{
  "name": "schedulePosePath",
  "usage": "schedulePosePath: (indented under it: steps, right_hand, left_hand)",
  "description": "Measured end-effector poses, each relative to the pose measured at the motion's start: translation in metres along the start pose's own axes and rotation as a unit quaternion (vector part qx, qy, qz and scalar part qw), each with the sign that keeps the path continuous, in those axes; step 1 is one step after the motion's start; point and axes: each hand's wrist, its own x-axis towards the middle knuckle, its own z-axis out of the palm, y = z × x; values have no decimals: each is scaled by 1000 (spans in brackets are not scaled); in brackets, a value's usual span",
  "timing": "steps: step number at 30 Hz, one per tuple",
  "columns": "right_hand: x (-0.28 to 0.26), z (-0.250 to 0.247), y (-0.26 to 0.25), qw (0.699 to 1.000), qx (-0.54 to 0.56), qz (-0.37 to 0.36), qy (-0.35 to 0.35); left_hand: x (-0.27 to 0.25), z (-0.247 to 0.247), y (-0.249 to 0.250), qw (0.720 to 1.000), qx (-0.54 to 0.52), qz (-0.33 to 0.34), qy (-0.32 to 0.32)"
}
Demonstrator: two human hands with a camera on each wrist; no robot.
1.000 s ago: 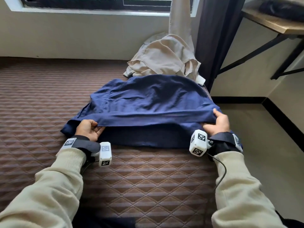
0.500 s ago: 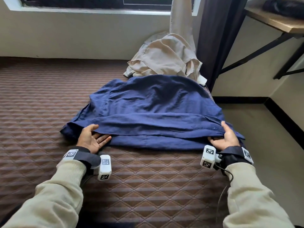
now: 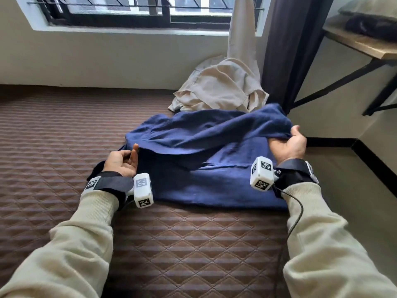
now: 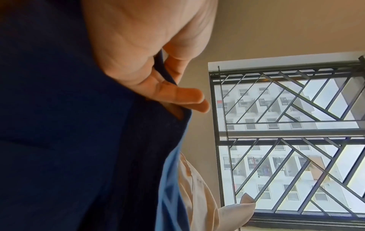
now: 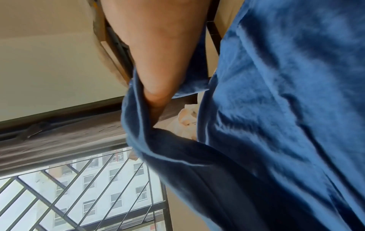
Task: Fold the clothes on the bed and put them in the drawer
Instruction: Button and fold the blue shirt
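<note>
Covering most of the head view, the bed (image 3: 64, 147) with its brown quilted cover carries a blue shirt (image 3: 206, 177) spread across its far right part, near the edge. A crumpled beige garment (image 3: 221, 89) lies just beyond the shirt, against the wall under the window (image 3: 129, 11). The two hands are well apart, one at each side of the shirt's raised upper layer. The right hand (image 3: 290, 143), palm up, has its fingers curled round the lifted right edge; the wrist view shows the thumb (image 5: 154, 87) pressed into a fold of blue cloth. The left hand (image 3: 122, 162), also palm up, pinches the left edge between thumb and fingers (image 4: 177, 95), whose tips stick out past the hem. The shirt's far end is hidden by the lifted layer, and no drawer can be made out.
</note>
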Motion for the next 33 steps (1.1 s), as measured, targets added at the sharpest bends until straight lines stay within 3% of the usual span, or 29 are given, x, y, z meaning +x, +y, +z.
schedulePosePath:
  steps: [3, 7, 10, 12, 17, 19, 23, 24, 25, 26, 27, 28, 30, 33]
  right_hand:
    - [-7, -1, -4, 999, -8, -29, -34]
    - [-18, -78, -18, 997, -70, -15, 9]
    - [-37, -142, -26, 988, -134, 62, 48]
    - [-41, -167, -28, 982, -141, 123, 38]
    - [-40, -153, -30, 981, -153, 110, 55]
    - [-39, -144, -30, 975, -181, 65, 111]
    - [-13, -178, -38, 900, -338, 31, 274]
    - [-16, -176, -39, 860, -402, 14, 315]
    - [-25, -166, -39, 801, -464, -25, 377]
    - [-35, -155, -35, 724, -533, -78, 432]
    - [-46, -142, -29, 669, -578, -133, 448]
    - [-58, -127, -20, 650, -598, -177, 434]
    - [-70, -104, 6, 645, -640, -232, 348]
    - [-65, -77, 60, 649, -728, -213, 60]
  left_hand:
    - [2, -20, -4, 999, 36, 3, 40]
    - [7, -59, -21, 990, 105, -7, 97]
    - [9, -80, -40, 974, 188, -36, 118]
    - [9, -86, -48, 967, 220, -44, 120]
    - [8, -80, -44, 964, 251, -28, 85]
    - [7, -80, -40, 960, 269, -13, 78]
    - [4, -82, -31, 944, 318, 38, 82]
    - [4, -83, -28, 943, 318, 50, 83]
    - [4, -84, -26, 943, 316, 58, 85]
    - [4, -86, -24, 943, 316, 64, 86]
    - [4, -89, -22, 942, 317, 70, 88]
    - [4, -92, -21, 941, 317, 75, 89]
    - [5, -99, -21, 943, 310, 85, 85]
    - [6, -103, -21, 947, 302, 89, 64]
